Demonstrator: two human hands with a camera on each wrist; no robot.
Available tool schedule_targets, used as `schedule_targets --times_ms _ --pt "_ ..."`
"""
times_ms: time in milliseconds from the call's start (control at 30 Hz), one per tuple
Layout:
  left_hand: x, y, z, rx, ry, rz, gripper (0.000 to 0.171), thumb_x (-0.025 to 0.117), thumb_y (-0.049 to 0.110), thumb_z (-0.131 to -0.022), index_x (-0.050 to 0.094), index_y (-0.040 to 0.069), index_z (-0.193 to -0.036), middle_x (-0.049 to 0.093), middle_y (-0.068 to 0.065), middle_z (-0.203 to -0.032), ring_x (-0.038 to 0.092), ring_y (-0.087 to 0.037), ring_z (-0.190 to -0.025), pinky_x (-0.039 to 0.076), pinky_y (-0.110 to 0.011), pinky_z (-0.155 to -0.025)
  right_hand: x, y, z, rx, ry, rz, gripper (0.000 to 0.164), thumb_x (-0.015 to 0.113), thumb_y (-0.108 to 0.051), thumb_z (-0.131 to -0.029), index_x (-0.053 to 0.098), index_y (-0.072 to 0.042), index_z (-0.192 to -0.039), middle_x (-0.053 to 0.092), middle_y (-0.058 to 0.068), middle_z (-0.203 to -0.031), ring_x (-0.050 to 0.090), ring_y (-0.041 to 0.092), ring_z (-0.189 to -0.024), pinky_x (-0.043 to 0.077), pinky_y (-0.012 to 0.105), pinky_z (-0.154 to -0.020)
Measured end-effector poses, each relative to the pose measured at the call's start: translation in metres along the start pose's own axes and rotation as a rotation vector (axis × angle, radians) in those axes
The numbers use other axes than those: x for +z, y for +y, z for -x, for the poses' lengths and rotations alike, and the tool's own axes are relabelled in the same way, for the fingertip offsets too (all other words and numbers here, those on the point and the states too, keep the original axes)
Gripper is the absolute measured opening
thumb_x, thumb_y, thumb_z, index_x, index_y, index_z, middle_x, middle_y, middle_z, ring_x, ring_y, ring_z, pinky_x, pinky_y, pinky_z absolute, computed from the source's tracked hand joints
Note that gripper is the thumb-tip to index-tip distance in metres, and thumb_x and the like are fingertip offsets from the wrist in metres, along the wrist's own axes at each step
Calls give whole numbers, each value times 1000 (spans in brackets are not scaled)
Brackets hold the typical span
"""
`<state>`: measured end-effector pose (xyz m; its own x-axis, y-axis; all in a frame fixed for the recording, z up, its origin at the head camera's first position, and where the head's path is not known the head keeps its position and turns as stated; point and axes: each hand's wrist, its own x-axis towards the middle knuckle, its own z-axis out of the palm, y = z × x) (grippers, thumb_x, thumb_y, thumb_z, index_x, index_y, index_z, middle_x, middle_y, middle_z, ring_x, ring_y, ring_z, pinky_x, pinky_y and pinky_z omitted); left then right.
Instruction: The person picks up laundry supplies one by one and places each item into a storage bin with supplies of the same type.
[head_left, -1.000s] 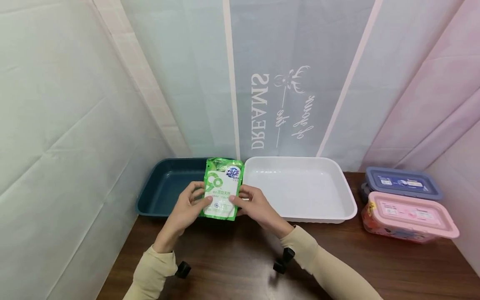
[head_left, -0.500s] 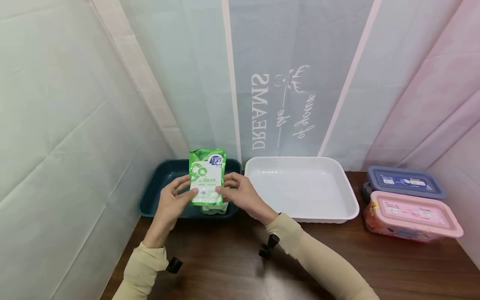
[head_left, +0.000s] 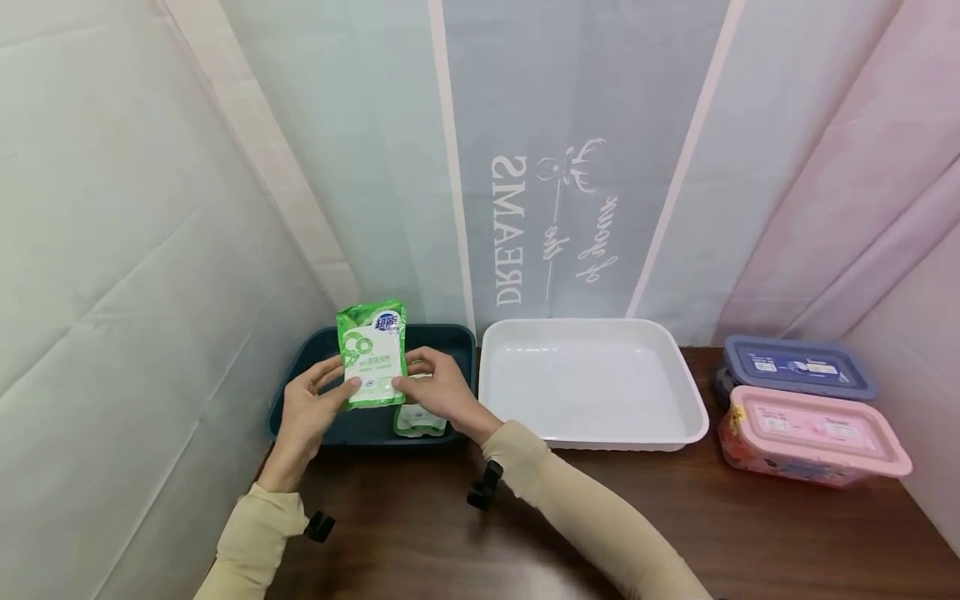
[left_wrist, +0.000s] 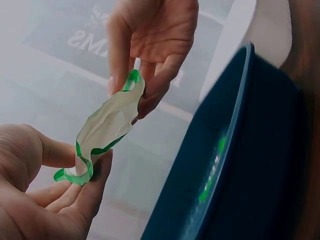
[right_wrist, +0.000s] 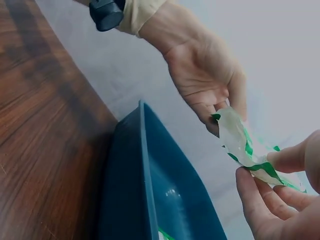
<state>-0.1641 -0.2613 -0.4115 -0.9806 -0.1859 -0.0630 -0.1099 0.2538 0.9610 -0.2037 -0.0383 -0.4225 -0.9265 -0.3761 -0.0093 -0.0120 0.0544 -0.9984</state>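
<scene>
A green and white plastic pouch (head_left: 373, 354) with a blue round logo is held upright over the dark teal tray (head_left: 352, 436). My left hand (head_left: 305, 410) pinches its lower left edge between thumb and fingers. On the lower right edge, my right hand (head_left: 447, 392) pinches it the same way. From the left wrist view the pouch (left_wrist: 110, 125) shows its wavy bottom edge, apart from the tray below. Another green and white pouch (head_left: 418, 422) lies in the teal tray at its right end, partly covered by the right hand.
A white tray (head_left: 592, 442) stands right of the teal one on the brown wooden table (head_left: 420, 525). Farther right are a blue-lidded box (head_left: 798, 367) and a pink-lidded box (head_left: 817, 429). Fabric curtains hang behind and at both sides.
Both hands have moved left with the pouch, and it rose from in front of the tray's right end. The second pouch in the tray has come into view beneath.
</scene>
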Motion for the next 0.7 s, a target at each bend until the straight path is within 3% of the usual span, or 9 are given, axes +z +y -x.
schedule_targets --times_ms 333,533,700 --pt "-14 -18 -14 -7 16 -59 64 70 16 -105 43 6 -162 49 -24 -159 66 3 -81 58 -22 -73 22 10 -16 6 30 111 35 76 -19 -100 67 -9 -133 73 10 -114 73 17 -75 63 36 -72" --pt "-19 -29 -20 -41 13 -188 65 69 21 -106 42 6 -163 48 -25 -162 64 1 -86 59 -26 -79 31 23 -24 15 11 175 37 75 -21 -102 65 -8 -136 71 9 -111 76 35 -88 61 34 -71" --pt "-19 -39 -27 -42 -1 -277 63 69 25 -106 45 5 -161 49 -27 -160 68 -19 -105 58 -32 -84 32 33 -27 46 -16 229 38 73 -23 -103 63 -7 -137 69 8 -111 76 38 -94 59 34 -73"
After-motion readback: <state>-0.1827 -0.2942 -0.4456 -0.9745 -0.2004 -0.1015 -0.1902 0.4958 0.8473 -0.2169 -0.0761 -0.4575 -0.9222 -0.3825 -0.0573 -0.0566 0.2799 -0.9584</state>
